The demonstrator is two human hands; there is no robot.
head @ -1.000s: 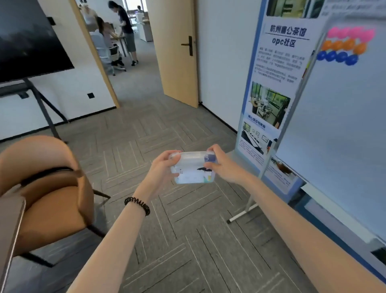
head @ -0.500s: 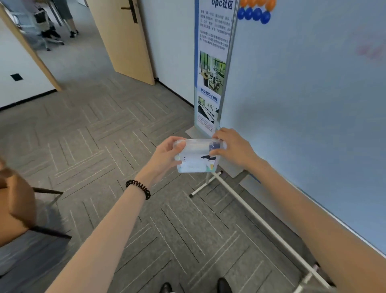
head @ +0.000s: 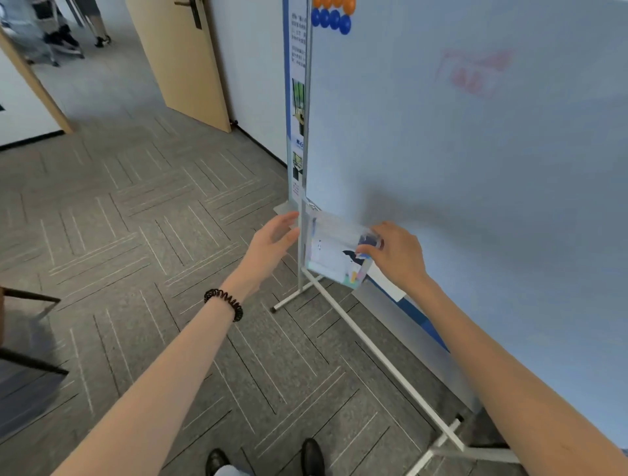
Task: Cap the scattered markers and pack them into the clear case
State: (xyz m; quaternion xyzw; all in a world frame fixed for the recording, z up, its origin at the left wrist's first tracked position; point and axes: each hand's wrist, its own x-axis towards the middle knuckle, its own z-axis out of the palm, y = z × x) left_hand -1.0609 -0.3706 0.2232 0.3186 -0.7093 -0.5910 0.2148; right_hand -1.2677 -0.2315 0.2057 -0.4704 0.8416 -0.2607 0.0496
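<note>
carpet (head: 119, 238) in grey herringbone strips covers the floor at the left, and a tan wooden door (head: 183, 57) stands open beyond it. left hand (head: 272, 243), with a black coiled band (head: 224, 304) on its wrist, is raised with its fingers (head: 289, 221) straight and loosely spread, holding nothing. the tips lie just beside the left end of the case, and whether they touch it cannot be told. black shoes (head: 312, 455) show at the bottom edge. blue round magnets (head: 331, 18) and orange round magnets (head: 334, 4) cling near the top left corner of the board. clear plastic case (head: 334, 251), flat and rectangular with a white and blue printed sheet showing through, hangs tilted in the air before the lower left corner of the large whiteboard (head: 475, 170). what lies inside it is too blurred to tell. right hand (head: 399, 256) pinches the case's right end, thumb and fingers curled round it. the board stands on a white metal stand (head: 373, 350) that runs along the floor.
</note>
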